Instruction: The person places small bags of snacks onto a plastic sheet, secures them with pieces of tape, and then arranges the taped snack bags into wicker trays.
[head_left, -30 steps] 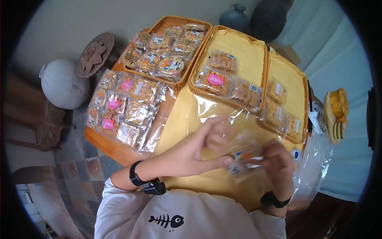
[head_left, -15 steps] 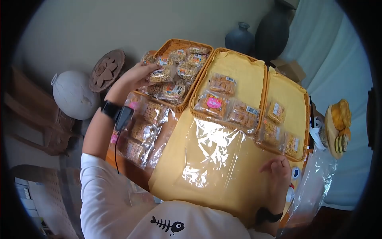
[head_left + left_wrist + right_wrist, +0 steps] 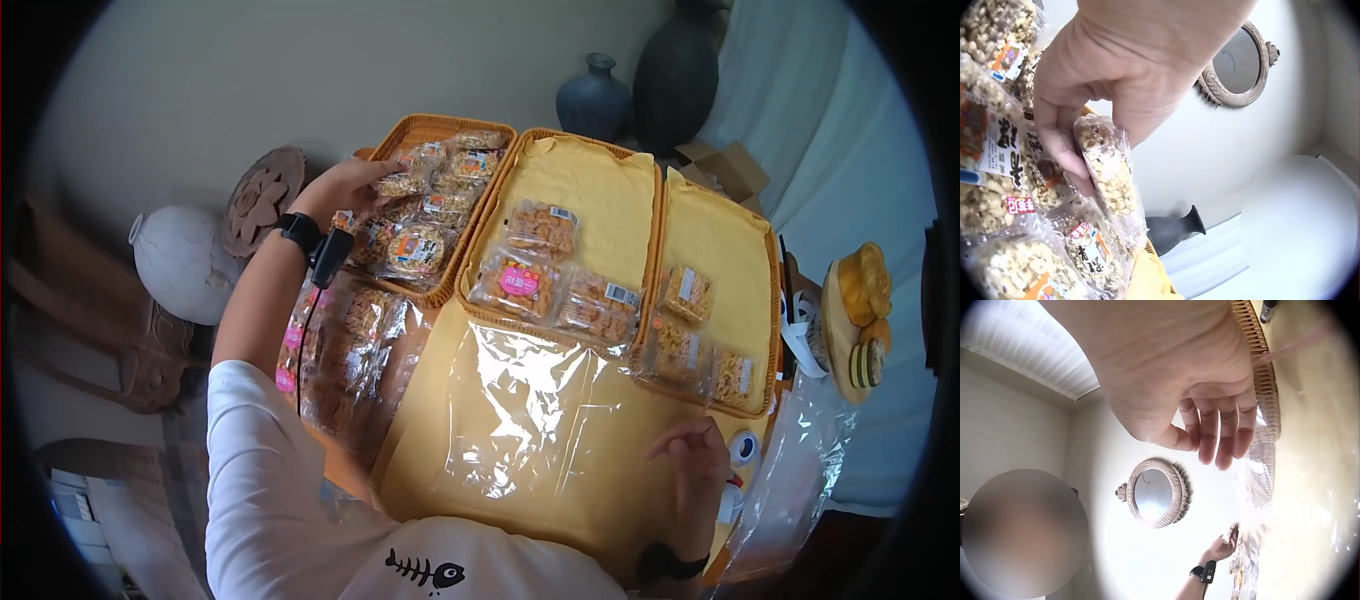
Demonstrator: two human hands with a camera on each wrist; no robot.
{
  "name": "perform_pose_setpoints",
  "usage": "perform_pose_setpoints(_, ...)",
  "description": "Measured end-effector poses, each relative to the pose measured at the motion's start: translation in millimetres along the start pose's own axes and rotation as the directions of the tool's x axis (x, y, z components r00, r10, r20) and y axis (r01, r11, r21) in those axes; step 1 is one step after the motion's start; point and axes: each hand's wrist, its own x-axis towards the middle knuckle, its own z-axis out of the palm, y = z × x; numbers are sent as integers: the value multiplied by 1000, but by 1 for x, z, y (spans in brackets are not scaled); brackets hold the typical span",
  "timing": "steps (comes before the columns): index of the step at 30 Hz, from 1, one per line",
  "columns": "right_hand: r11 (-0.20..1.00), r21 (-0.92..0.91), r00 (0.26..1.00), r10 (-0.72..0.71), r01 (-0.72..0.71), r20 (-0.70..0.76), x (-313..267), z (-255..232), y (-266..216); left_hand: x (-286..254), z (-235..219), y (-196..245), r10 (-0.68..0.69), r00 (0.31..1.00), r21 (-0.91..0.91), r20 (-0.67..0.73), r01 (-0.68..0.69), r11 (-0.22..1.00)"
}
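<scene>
At the left basket [image 3: 440,290], my left hand [image 3: 347,187] pinches a clear-wrapped grain snack [image 3: 402,182] above the other packets. The left wrist view shows this packet [image 3: 1109,178] between the thumb and fingers of the hand [image 3: 1116,75], tilted on edge beside labelled packets [image 3: 997,150]. My right hand [image 3: 695,462] hovers over the yellow cloth at the right, holding nothing. Its fingers hang loosely curled in the right wrist view, where the hand [image 3: 1179,381] is large. A clear plastic bag [image 3: 520,400] lies flat on the cloth between the hands.
The middle basket [image 3: 655,230] and right basket [image 3: 775,330] hold several packets on yellow cloth. More wrapped packets [image 3: 360,315] lie below the left basket. Tape [image 3: 743,447] sits near the right hand. Vases [image 3: 593,98], a white pot [image 3: 185,265] and a bread board [image 3: 845,340] stand around.
From the front centre, my left hand has moved to the left basket and now pinches a packet there. The packet earlier between both hands is out of them; my right hand has stayed at the right.
</scene>
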Motion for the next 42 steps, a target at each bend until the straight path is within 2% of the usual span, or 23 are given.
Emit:
perform_pose_setpoints(6, 999, 33, 1000, 6, -6, -10, 0, -2, 1, -3, 20, 6, 179, 983, -9, -46, -180, 984)
perform_pose_setpoints(9, 1000, 28, 1000, 7, -7, -12, 1, -4, 4, 28, 23, 0, 190, 971, 74, -145, -181, 981)
perform_pose_setpoints(12, 1000, 20, 1000, 5, -5, -10, 2, -3, 4, 38, 22, -3, 293, 921, 167, -257, -256, 952)
perform_pose_setpoints(15, 1000, 8, 1000, 8, -8, -15, 3, -2, 1, 27, -6, 7, 307, 952, 269, 15, -299, 915)
perform_pose_setpoints(18, 1000, 4, 1000, 10, -10, -9, 4, -2, 3, 18, -20, 5, 366, 919, 415, 145, -392, 821)
perform_pose_setpoints(19, 1000, 22, 1000, 7, -7, -4, 5, -3, 6, 20, -21, -3, 399, 888, 429, 230, -460, 777)
perform_pose_setpoints(22, 999, 40, 1000, 5, -5, 3, 6, -7, 11, 28, -18, -21, 483, 830, 649, 279, -534, 543)
perform_pose_setpoints(23, 999, 39, 1000, 6, -6, 3, 5, -8, 12, 32, -18, -21, 470, 827, 589, 308, -554, 588)
perform_pose_setpoints(26, 1000, -16, 1000, 15, -15, -9, 4, -5, 6, 26, -3, -14, 608, 786, 880, 111, -362, 308)
perform_pose_setpoints(29, 1000, 9, 1000, 6, -6, -5, 6, -6, 11, 22, 18, 11, 741, 645, 717, 188, -606, 345)
perform_pose_setpoints(32, 1000, -16, 1000, 6, -6, -10, 6, -7, 12, 31, 60, 39, 764, 618, 736, 187, -603, 308)
perform_pose_setpoints(35, 989, 150, 1000, -7, 11, -26, 6, -8, 19, 42, 101, 60, 620, 778, 816, 101, -421, 396)
perform_pose_setpoints(38, 1000, 15, 1000, -17, 17, -11, 5, -12, 14, 55, 125, 73, 550, 834, 838, 47, -332, 432)
perform_pose_setpoints(39, 1000, 20, 1000, -11, 11, -11, 5, -13, 14, 59, 128, 77, 523, 851, 824, 43, -327, 463)
perform_pose_setpoints(42, 999, 50, 1000, 17, -17, -4, 4, -14, 15, 77, 128, 79, 504, 862, 852, 53, -303, 428)
